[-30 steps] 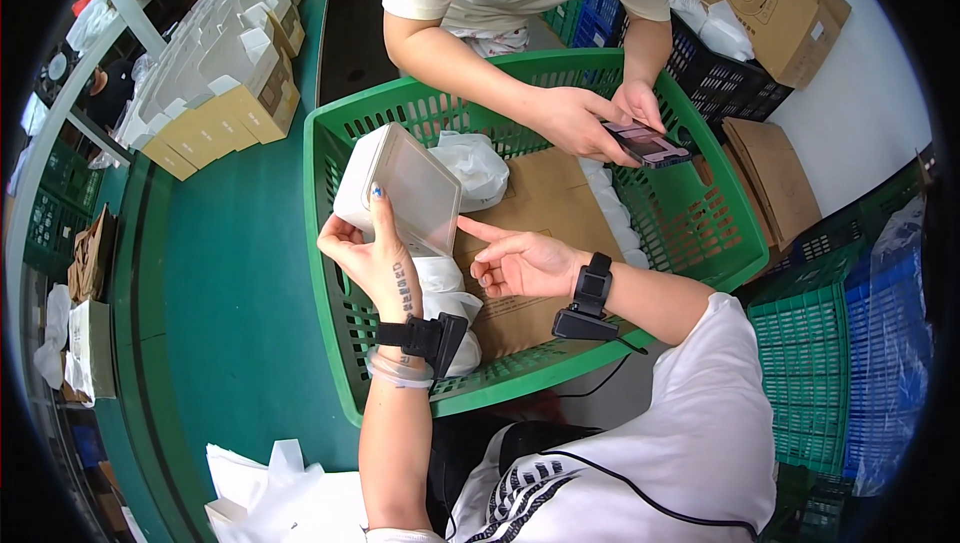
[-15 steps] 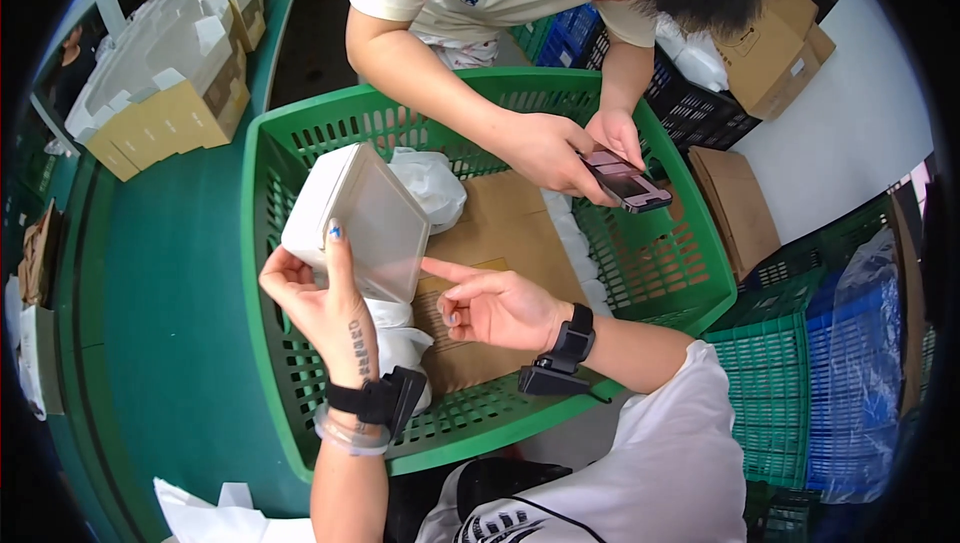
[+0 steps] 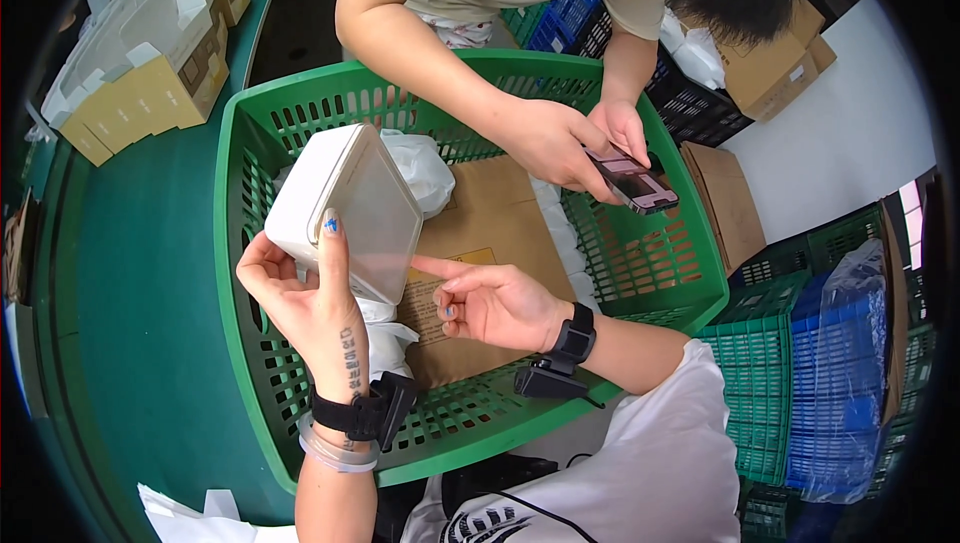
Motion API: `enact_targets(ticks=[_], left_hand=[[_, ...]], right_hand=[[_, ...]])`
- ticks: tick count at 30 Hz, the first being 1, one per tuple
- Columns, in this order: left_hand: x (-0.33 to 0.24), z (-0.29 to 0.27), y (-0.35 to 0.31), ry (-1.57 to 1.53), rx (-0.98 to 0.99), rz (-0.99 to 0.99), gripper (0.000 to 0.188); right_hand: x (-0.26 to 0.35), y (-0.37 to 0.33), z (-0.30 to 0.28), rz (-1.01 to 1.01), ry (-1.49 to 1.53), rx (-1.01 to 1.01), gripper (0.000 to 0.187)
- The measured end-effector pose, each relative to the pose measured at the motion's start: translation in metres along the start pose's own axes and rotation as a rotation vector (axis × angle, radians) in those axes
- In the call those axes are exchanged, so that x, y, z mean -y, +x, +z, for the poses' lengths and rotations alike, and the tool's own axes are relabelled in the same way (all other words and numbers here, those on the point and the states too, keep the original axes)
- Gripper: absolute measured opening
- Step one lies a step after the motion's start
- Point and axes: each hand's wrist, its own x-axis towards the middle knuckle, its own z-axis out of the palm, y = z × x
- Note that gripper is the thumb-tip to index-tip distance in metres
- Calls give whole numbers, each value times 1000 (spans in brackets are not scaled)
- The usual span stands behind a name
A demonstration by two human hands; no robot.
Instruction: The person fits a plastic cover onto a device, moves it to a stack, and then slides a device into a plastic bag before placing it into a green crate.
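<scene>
Basket, box and both hands sit a little farther left in the head view than half a second ago, all by about the same amount, so mostly the camera seems to have turned; the white box (image 3: 365,213) looks hardly changed in its hold. It is up in the air over the left part of the green basket (image 3: 226,193), above white wrapped packs (image 3: 390,348) and just left of the brown cardboard (image 3: 495,213). The person's left hand (image 3: 308,305) is the nearer one, its grip clamped on the box at the near left corner, thumb along the edge, so the box lies ahead and to the right of that palm. The right hand (image 3: 500,305) grasps nothing: fingers loosely curled, index finger stretched left to the box's lower right edge, whether touching or just beside I cannot tell. The box is tilted, its wide frosted side turned right and toward the person, its white narrow side facing left; its long axis seems to run from the far top edge down toward the person, though the slant makes this unsure
</scene>
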Motion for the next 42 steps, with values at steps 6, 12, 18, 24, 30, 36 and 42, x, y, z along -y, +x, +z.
enact_targets(ticks=[6,12,18,24,30,36,42], left_hand=[[1,2,-1,17,-20,62,45],[-3,-3,2,-30,1,3,54],[-7,-2,2,-65,54,2,56],[-6,2,1,-60,64,14,59],[-8,1,0,-40,74,15,60],[-9,1,0,-26,80,13,60],[-6,0,1,-31,85,23,60]], right_hand=[[0,2,-1,-8,-16,-20,59],[-1,1,2,-1,-7,-37,59],[1,3,-3,-5,-16,-38,53],[2,0,-3,-7,-15,-54,54],[1,1,-5,-14,-24,-54,52],[1,2,-2,-10,-36,-75,52],[0,1,-4,-21,-32,-76,51]])
